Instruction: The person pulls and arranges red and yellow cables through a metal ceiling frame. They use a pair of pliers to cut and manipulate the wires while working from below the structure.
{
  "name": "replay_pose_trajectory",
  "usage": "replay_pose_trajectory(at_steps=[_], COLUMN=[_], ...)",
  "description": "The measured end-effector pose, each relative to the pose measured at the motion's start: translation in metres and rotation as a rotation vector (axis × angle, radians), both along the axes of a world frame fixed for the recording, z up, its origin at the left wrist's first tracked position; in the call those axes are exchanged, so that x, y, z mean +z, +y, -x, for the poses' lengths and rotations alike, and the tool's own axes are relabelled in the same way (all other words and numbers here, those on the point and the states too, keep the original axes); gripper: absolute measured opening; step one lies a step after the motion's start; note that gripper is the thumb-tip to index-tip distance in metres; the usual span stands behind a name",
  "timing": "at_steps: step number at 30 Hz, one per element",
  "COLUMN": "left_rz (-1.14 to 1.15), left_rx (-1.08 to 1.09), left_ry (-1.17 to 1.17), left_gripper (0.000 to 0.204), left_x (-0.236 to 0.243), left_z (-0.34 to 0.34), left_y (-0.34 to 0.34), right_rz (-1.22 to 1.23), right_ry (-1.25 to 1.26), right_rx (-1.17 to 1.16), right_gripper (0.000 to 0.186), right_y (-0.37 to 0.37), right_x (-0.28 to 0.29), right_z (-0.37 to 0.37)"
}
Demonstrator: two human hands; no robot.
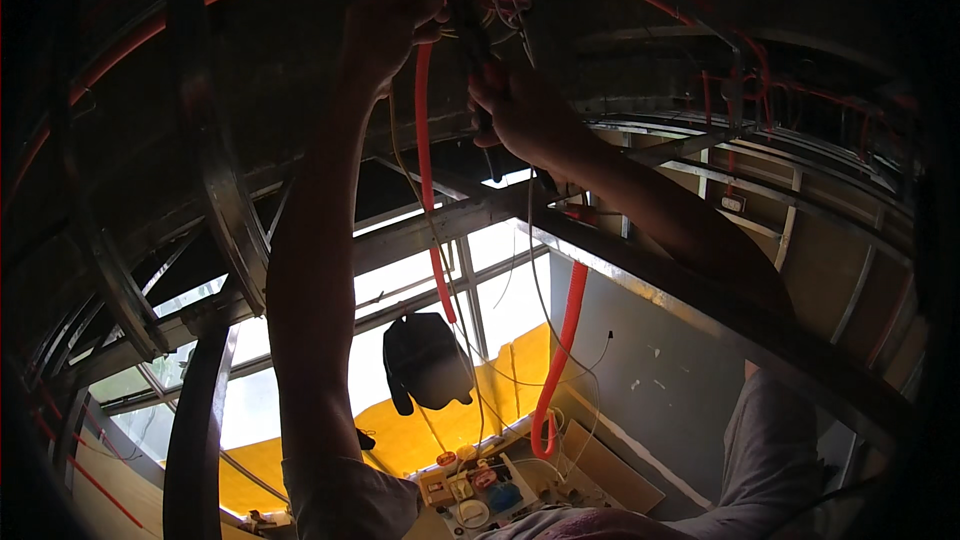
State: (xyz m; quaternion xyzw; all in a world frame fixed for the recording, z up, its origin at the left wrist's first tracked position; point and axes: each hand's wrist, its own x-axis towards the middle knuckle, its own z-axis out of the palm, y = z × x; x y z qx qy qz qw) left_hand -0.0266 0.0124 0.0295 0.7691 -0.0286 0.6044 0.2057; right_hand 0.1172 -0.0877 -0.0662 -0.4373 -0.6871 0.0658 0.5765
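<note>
Both my arms are raised to the ceiling frame. My right hand [522,115] is closed round the handles of dark pliers [468,25], whose head points up into the shadow. Beside the pliers' head, my left hand [388,38] has its fingers pinched together at a bunch of thin wires [512,2]. Shadow hides what exactly lies between those fingers and whether the pliers' jaws grip a wire. A red flexible conduit [423,130] hangs down just below my left hand, with thin loose cable next to it.
Metal ceiling beams [700,310] cross close below my arms. Another red conduit [568,340] dangles lower, with loose cables. Far below, a dark jacket [428,360] hangs before bright windows and a yellow panel [520,370]. Tools and parts clutter a surface [510,500] underneath.
</note>
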Motion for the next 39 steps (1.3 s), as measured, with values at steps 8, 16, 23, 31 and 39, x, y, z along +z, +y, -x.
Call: replay_pose_trajectory(at_steps=[8,16,23,31,39], left_rz=[0.009,0.007,-0.013,-0.27,-0.631], left_rx=[0.003,0.005,0.014,0.162,0.59], left_ry=[0.021,0.02,0.023,-0.003,-0.03], left_gripper=[0.026,0.029,0.031,0.022,0.018], left_x=[0.001,-0.001,-0.001,0.0,-0.01], left_z=[0.001,0.0,0.001,-0.018,-0.004], left_y=[-0.001,-0.003,-0.001,0.017,0.006], right_rz=[-0.092,-0.061,0.095,0.232,0.274], right_ry=[0.029,-0.082,-0.013,-0.168,-0.356], right_rx=[-0.011,-0.137,-0.041,-0.037,-0.158], right_gripper=[0.028,0.027,0.03,0.028,0.026], right_y=[0.006,0.002,-0.016,-0.07,-0.08], right_x=[-0.003,-0.001,0.01,0.03,0.045], right_z=[-0.004,-0.008,-0.011,-0.029,-0.043])
